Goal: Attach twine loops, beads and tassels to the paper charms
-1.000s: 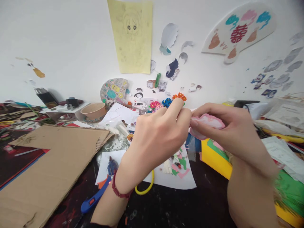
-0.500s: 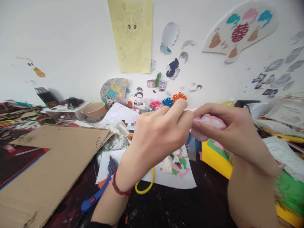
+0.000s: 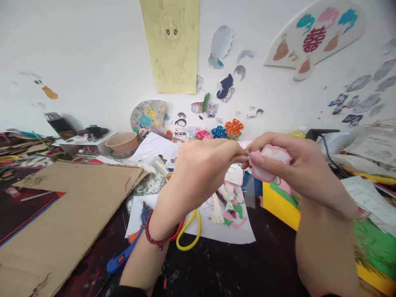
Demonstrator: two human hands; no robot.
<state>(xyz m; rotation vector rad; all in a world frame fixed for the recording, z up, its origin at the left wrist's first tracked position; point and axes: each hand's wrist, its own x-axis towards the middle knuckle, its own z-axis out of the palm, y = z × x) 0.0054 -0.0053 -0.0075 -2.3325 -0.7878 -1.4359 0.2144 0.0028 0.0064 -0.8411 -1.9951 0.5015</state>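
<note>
right of the orange flowers, a pink-edged scalloped patch is pinched by the right hand; whether anything is gripped by the left hand cannot be told. probably light and bendable, it is best held by its rim.

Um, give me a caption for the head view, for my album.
Right hand pinching a pink-edged scalloped white piece, left hand close beside it, above a cluttered dark table.

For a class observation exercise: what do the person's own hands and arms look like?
The left hand and right hand are ungloved. A dark red bracelet circles the left wrist; a black sleeve edge shows farther up that arm.
</note>
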